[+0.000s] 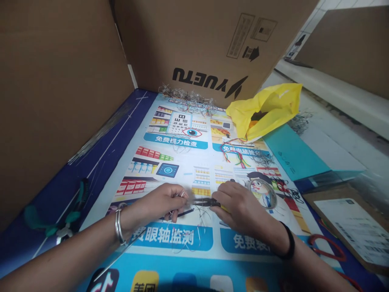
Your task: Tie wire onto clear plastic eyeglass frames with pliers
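Observation:
My right hand (238,205) is wrapped round needle-nose pliers (204,201) with a yellow handle, their jaws pointing left. Fingertips of my left hand (168,201) are pinched on a thin wire piece (191,198), with something small and clear on it that is blurred. The plier tips reach that piece; whether the jaws grip it I cannot tell. Beneath both hands, loose bits of wire (199,233) lie on the printed poster sheet (212,259). Just past my right hand lies a round clear roll (274,198), perhaps tape.
Green-handled pliers (68,221) lie at left. Clear wire pieces (188,97) are heaped along the cardboard box (194,44). A yellow bag (270,109), coloured cords (238,154), black and red loops (288,190) and a labelled packet (354,227) lie on the right.

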Demonstrator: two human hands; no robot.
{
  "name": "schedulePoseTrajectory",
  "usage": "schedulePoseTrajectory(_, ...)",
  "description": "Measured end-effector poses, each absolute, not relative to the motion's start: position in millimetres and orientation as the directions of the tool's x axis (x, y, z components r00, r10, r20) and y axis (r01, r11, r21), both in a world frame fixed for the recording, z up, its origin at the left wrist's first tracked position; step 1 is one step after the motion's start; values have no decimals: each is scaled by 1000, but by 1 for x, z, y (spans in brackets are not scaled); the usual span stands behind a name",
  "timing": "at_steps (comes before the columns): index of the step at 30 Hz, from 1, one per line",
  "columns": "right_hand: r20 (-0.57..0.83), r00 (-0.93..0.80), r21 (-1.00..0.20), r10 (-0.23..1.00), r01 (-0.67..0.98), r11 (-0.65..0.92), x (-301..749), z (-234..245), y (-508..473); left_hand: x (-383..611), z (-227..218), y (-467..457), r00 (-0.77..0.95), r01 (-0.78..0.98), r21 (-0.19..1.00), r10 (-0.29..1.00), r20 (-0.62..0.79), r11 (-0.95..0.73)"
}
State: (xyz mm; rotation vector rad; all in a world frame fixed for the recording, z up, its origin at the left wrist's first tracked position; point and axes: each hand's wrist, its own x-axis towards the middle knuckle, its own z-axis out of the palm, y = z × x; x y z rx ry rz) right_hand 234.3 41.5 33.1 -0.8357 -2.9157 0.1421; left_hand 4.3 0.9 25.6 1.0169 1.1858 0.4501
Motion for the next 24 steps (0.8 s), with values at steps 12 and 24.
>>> schedulePoseTrajectory(12, 47, -855, 17, 517, 518, 855, 251, 42, 58, 0, 24, 1, 378, 197, 829, 740, -556, 523)
schedulePoseTrajectory(24, 108, -855, 50, 508, 515, 856, 249, 36, 52, 4, 23, 1, 331, 232, 817, 748, -576, 527)
